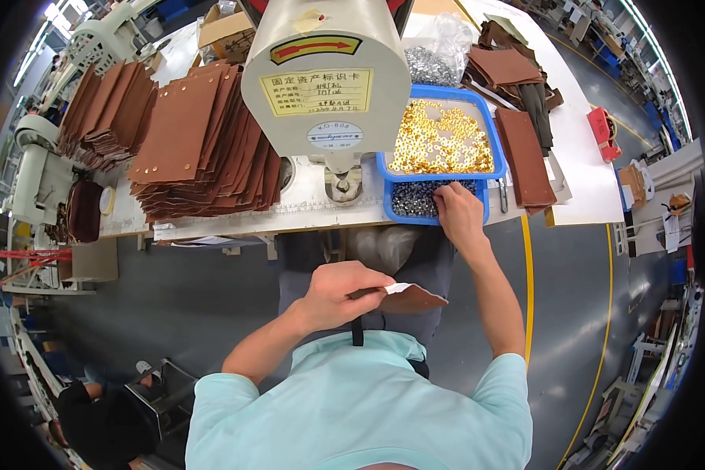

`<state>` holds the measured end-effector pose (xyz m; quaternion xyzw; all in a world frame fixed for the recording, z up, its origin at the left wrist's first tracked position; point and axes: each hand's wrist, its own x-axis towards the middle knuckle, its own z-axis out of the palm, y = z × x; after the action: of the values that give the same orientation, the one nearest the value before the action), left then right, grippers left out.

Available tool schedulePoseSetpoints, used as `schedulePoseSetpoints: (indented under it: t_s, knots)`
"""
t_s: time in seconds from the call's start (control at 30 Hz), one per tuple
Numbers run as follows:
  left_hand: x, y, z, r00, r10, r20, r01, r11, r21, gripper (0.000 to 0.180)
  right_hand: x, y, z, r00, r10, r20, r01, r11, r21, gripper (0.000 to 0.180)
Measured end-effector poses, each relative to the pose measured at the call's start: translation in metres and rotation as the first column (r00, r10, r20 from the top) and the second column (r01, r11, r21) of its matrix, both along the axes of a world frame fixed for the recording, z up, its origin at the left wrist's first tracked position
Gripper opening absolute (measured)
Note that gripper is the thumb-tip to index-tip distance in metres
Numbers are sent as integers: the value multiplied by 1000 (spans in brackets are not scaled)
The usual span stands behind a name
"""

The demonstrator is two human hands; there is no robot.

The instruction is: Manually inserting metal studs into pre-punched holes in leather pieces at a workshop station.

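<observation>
My left hand [341,294] is closed on the edge of a thin brown leather piece [419,296], held above my lap; its lifted corner shows a pale underside. My right hand [458,210] reaches into the near part of a blue tray [491,205], fingertips pinched together among small dark silvery metal fittings [415,198]. Whatever those fingertips hold is hidden. Gold ring-shaped eyelets [446,137] fill the tray's larger far part. Left of the tray stands a pale press machine [321,102], its head above a small round base [343,188] at the table's front.
Tall stacks of brown leather panels [184,149] with gold fittings stand left of the press. To the tray's right lie a slim metal tool [503,196] and another brown panel [525,160]. Behind the tray is a clear plastic bag [442,55] of silvery parts. Someone sits at lower left [106,423].
</observation>
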<state>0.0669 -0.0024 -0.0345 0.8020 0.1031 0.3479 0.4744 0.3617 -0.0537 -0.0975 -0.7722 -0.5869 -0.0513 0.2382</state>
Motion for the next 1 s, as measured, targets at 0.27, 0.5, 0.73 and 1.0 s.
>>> schedulePoseSetpoints:
  t_s: [0.27,0.5,0.73,1.0]
  knots:
    - [3,1,2,972,-128,197,91,978,187,26,-31,-18,41,921,52,-387,16,985,172,7]
    - [0,4,7,965,-133,224,37,922,384,28,-73,-58,123,36,121,-992,-453,887,91,10]
    - [-3,0,11,958,-137,252,25,915,403,29,-84,-62,116,-114,1,-994,-548,834,63,11]
    - [-8,-1,11,953,-140,269,0,887,462,22,-85,-59,110,-154,43,-987,-568,813,124,11]
